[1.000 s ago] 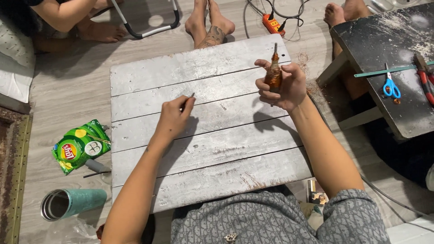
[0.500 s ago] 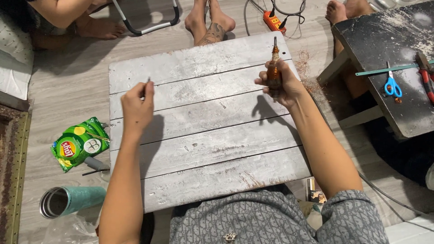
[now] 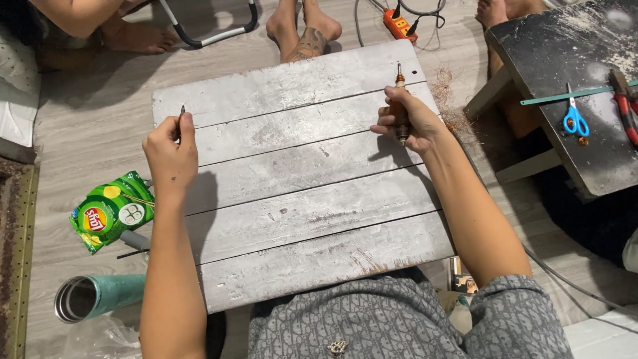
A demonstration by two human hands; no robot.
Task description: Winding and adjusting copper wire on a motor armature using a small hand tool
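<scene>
Two hands on grey board point(image 3: 299, 193): left hand point(image 3: 169, 156) pinches thin dark pin point(image 3: 181, 112) at ten o'clock, right hand point(image 3: 409, 123) grips brown tool point(image 3: 399, 100) at one o'clock. Green snack bag point(image 3: 109, 211) on floor, nine o'clock.

The scene is evenly and fairly brightly lit, with soft light that seems to come from above and somewhat to the right, since shadows fall to the left and below. The left hand point(image 3: 171, 154) throws a soft-edged shadow onto the grey plank board point(image 3: 299, 193), and the right hand point(image 3: 407, 121) leaves a small dark patch just beneath it. The board's pale paint shows a mild sheen, no harsh glare. Focus is sharp across the centre. The dark table point(image 3: 565, 53) at the right edge leans with slight wide-angle stretch, and corners look dimmer.
</scene>
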